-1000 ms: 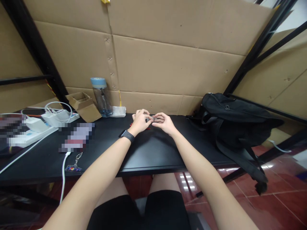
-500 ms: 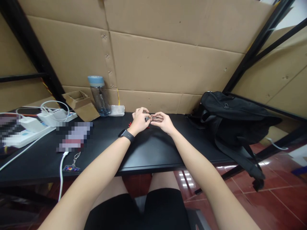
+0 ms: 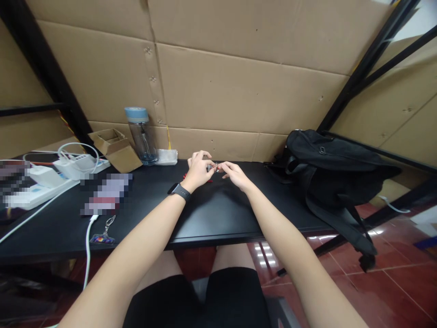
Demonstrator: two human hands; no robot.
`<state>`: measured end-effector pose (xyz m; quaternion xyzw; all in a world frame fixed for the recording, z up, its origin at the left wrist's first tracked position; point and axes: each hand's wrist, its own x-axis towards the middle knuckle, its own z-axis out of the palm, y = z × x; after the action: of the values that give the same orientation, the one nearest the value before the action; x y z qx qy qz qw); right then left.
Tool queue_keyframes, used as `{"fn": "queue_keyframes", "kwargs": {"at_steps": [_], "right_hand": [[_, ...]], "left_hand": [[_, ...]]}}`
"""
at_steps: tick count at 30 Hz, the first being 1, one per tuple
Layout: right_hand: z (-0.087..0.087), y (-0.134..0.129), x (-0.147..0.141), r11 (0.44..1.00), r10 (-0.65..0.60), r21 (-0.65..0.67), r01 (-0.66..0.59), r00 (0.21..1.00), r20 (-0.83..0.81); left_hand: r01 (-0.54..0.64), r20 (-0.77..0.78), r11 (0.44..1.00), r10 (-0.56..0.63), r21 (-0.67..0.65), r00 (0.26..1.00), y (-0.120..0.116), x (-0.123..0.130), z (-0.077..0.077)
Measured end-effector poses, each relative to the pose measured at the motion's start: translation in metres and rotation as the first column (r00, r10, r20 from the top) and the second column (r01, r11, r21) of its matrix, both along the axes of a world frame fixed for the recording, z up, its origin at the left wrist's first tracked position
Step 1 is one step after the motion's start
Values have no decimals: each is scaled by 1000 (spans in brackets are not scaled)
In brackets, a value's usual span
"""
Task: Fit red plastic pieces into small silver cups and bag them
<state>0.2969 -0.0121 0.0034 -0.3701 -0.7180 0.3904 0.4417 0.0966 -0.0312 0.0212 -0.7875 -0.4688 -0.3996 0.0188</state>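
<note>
My left hand (image 3: 200, 171), with a dark watch on its wrist, is closed on a small silvery metal piece (image 3: 217, 167) near the back of the black table. From the right, my right hand (image 3: 235, 174) reaches the same piece, its fingers drawn together at the piece's right side. What exactly the piece is cannot be made out. Under and beside my left hand lies something red (image 3: 185, 176), mostly hidden by the hand.
Left on the table (image 3: 218, 223): a power strip (image 3: 30, 193) with white cables, a pixelated phone, a keychain (image 3: 103, 238), an open cardboard box (image 3: 119, 152), a bottle (image 3: 142, 141) and a white packet (image 3: 167, 157). A black backpack (image 3: 337, 159) lies right.
The fingers of my right hand have drawn closer together around the small piece. My left hand has hardly moved.
</note>
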Motion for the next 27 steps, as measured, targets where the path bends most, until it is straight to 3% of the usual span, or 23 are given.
{"fn": "queue_keyframes", "kwargs": {"at_steps": [6, 11, 16, 19, 23, 27], "right_hand": [[-5, 3, 0, 994, -16, 110, 8, 997, 76], [-1, 4, 8, 933, -177, 355, 55, 930, 323], [13, -6, 16, 864, -254, 502, 25, 884, 393], [18, -9, 18, 867, -265, 498, 30, 873, 410], [16, -5, 23, 907, -198, 420, -19, 862, 467], [13, 6, 39, 913, -330, 384, 142, 809, 487]], "left_hand": [[25, -39, 1000, -25, -10, 999, -1, -1, 2], [-16, -10, 1000, 16, -7, 1000, 6, -13, 6], [70, -261, 975, -124, -209, 957, 14, -21, -6], [77, -360, 952, -187, -298, 914, 17, -19, -16], [55, -355, 947, -172, -316, 919, 19, -15, -23], [32, -328, 962, -123, -272, 937, 21, -15, -23]]}}
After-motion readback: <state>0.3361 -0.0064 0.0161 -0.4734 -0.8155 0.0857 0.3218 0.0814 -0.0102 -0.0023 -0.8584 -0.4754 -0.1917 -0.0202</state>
